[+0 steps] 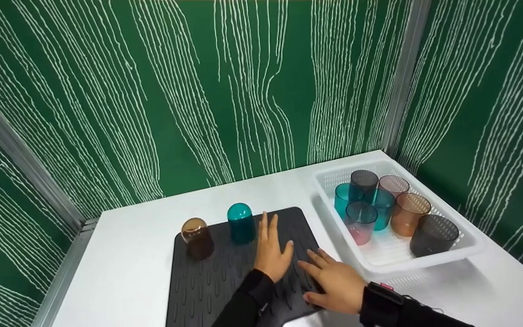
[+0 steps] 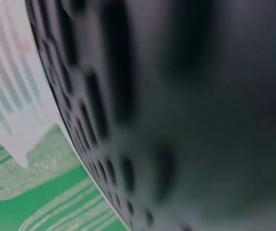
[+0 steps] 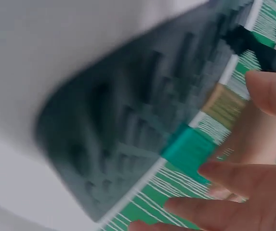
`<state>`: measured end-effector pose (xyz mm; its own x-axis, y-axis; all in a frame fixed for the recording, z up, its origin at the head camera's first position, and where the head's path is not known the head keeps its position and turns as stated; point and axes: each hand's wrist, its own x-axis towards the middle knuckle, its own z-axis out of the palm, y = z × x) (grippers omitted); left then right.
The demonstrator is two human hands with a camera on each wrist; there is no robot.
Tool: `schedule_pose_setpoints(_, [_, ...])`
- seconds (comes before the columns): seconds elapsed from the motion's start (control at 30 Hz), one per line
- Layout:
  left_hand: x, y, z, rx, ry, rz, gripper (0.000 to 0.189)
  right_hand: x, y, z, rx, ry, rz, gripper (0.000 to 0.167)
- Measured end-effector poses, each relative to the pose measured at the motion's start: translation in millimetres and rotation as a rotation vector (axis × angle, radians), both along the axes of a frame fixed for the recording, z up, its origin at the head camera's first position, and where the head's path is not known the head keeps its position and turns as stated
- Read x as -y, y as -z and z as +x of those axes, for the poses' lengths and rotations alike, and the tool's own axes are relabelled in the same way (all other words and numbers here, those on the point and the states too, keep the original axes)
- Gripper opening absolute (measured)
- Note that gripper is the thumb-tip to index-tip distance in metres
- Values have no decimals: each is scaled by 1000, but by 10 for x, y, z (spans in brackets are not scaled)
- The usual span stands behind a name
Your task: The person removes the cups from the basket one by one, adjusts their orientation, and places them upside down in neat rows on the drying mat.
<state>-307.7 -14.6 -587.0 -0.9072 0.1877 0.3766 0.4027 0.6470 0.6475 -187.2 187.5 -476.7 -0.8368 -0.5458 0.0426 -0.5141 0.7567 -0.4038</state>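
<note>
My left hand hovers over the dark ribbed drying mat with its fingers straight, holding nothing. Just beyond its fingertips a teal cup stands upside down on the mat. Left of that, an amber-brown cup is also upside down, near the mat's far left corner. My right hand, fingers spread, is at the mat's right edge and holds nothing. In the right wrist view its fingers overlap the teal cup. Only the mat fills most of the left wrist view.
To the right on the white table is a white perforated basket. Several upright tinted cups stand in it, among them a grey cup, an orange cup and a pink cup. Green walls with white lines enclose the back.
</note>
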Motion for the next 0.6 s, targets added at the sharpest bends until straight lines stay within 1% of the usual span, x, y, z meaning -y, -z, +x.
schedule_pose_setpoints(0.1, [-101, -5, 73, 114, 41, 126, 81, -32, -140, 59, -99, 2, -17, 69])
schedule_pose_setpoints(0.17, [-190, 16, 116, 168, 69, 207, 81, -83, -221, 75, -162, 14, -38, 66])
schedule_pose_setpoints(0.23, [-301, 40, 167, 221, 91, 261, 81, -152, -293, 70, -209, 34, -60, 64])
schedule_pose_setpoints(0.33, [-505, 57, 273, 270, 126, 311, 83, -275, -393, 38, -267, 92, -71, 65])
schedule_pose_setpoints(0.43, [-728, 39, 389, 340, 147, 344, 90, -410, -477, -18, -325, 166, -72, 66])
schedule_pose_setpoints(0.5, [-877, 25, 453, 378, 146, 370, 95, -509, -522, -64, -371, 216, -66, 65])
schedule_pose_setpoints(0.6, [-1086, 35, 496, 420, 133, 419, 96, -652, -590, -131, -412, 274, -58, 60])
